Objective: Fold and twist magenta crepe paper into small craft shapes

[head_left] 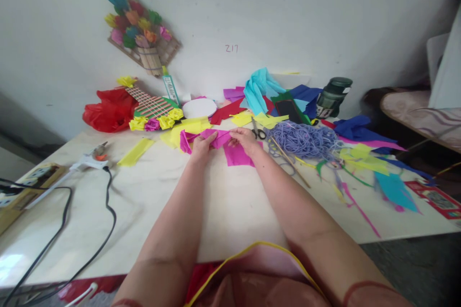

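Between my two hands a strip of magenta crepe paper [220, 139] is stretched, folded along its length and crumpled at its left end. My left hand [203, 146] pinches it near the crumpled part, thumb on top. At the strip's right end, my right hand [243, 139] grips it with fingers closed. Under and beside the right hand lies a flat magenta paper piece [239, 155]. Yellow crepe paper [190, 126] rests just behind the left hand. A pair of scissors [258, 132] sits right of my right hand, partly hidden by paper.
On the right lie a purple yarn heap [306, 140], a wooden stick [290, 162] and a dark green jar [333, 98]. To the left are a glue gun [94, 157], its black cord and a power strip [34, 187]. A paper-flower-decorated piece [153, 105] leans at the back.
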Demonstrator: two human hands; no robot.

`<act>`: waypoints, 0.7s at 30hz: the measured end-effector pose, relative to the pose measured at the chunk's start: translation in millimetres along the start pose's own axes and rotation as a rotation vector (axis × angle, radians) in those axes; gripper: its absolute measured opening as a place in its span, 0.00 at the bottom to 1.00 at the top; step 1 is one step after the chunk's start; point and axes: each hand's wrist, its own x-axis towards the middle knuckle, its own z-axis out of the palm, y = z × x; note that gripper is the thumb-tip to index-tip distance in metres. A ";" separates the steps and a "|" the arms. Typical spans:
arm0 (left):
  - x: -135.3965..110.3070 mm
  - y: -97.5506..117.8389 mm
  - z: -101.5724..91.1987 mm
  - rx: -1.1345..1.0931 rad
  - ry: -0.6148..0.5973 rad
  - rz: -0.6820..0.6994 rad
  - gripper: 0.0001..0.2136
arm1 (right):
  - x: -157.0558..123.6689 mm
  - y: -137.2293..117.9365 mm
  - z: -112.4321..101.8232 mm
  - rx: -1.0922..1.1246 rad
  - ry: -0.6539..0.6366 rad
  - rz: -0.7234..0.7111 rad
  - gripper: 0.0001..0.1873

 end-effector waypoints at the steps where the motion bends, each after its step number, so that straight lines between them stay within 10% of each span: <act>1: 0.1 -0.2 -0.3 0.005 -0.005 -0.002 0.16 | 0.1 0.1 0.3 -0.006 0.010 -0.005 0.05; 21: 1.2 -4.0 -3.2 0.102 -0.085 -0.006 0.15 | 4.1 7.5 0.9 -0.161 -0.027 -0.090 0.14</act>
